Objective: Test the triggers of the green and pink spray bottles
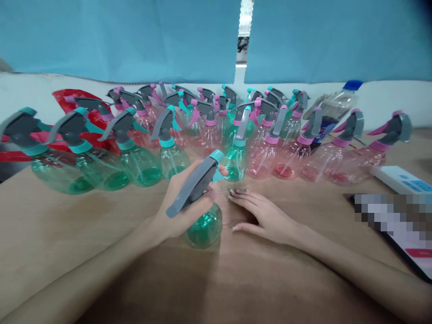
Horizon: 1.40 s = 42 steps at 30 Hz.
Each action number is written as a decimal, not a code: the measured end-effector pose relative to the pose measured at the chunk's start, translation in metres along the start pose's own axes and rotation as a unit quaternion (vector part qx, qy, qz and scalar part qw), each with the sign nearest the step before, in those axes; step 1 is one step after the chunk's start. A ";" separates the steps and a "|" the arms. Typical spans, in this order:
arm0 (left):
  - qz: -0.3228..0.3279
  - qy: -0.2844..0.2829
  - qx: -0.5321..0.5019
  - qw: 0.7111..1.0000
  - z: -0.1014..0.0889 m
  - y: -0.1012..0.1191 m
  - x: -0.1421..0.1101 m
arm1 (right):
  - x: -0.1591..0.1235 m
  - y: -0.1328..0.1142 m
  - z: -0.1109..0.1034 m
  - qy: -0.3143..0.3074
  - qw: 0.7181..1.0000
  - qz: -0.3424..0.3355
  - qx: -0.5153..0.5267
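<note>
Row at left: four round, green-tinted clear plastic spray bottles with teal collars, standing before crumpled red plastic, apparently grouped by colour.
Left hand: clamped around the neck of a green-tinted plastic spray bottle with a grey head, nearer than the row; gripped high, probably so the teal trigger sits within finger reach.
Right hand: palm down on the brown wooden table, thumb apart, clasping nothing, seemingly resting.
Row at right: pink-tinted plastic spray bottles with pink collars, perhaps lined up by colour too.
</note>
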<state>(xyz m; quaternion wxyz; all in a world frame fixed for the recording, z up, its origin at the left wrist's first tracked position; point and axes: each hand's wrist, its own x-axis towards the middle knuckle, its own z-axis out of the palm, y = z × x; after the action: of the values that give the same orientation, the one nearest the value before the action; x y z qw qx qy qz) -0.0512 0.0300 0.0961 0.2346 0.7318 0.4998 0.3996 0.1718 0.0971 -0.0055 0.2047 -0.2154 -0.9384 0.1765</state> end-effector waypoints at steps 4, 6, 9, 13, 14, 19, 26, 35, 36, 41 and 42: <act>-0.004 0.007 -0.010 1.000 0.000 0.001 0.000 | 0.002 0.002 0.001 -0.006 1.000 -0.007 0.001; -0.006 0.005 -0.012 1.000 -0.001 0.002 0.000 | 0.003 0.002 0.001 -0.004 1.000 -0.004 0.004; -0.005 0.006 -0.013 1.000 -0.001 0.003 0.000 | 0.003 0.001 -0.001 -0.007 1.000 -0.005 -0.001; 0.004 0.009 -0.006 1.000 0.000 0.002 0.000 | 0.002 0.001 0.000 -0.003 1.000 -0.016 -0.001; 0.005 0.008 -0.003 1.000 0.000 0.001 0.000 | 0.002 0.002 0.001 0.001 1.000 -0.017 0.001; 0.001 0.007 -0.009 1.000 0.000 0.001 0.000 | 0.001 0.007 0.004 0.006 1.000 -0.014 0.005; -0.009 0.003 -0.017 1.000 0.000 0.002 0.000 | 0.004 0.002 -0.001 -0.008 1.000 -0.020 -0.008; 0.011 0.024 -0.014 1.000 -0.001 0.001 0.001 | 0.004 0.001 -0.001 -0.011 1.000 -0.018 -0.009; 0.011 0.019 -0.015 1.000 -0.001 0.002 0.001 | 0.004 0.002 -0.001 -0.009 1.000 -0.019 -0.009; 0.011 0.015 -0.003 1.000 -0.005 0.006 0.000 | 0.004 0.003 0.001 -0.001 1.000 -0.021 -0.007; 0.011 0.015 -0.003 1.000 -0.006 0.007 0.000 | 0.004 0.003 0.001 0.000 1.000 -0.020 -0.007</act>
<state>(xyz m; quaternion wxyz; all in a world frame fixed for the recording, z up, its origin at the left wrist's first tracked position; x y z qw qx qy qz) -0.0519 0.0273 0.1046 0.2241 0.7306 0.4940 0.4148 0.1693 0.1012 -0.0067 0.2066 -0.1976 -0.9438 0.1661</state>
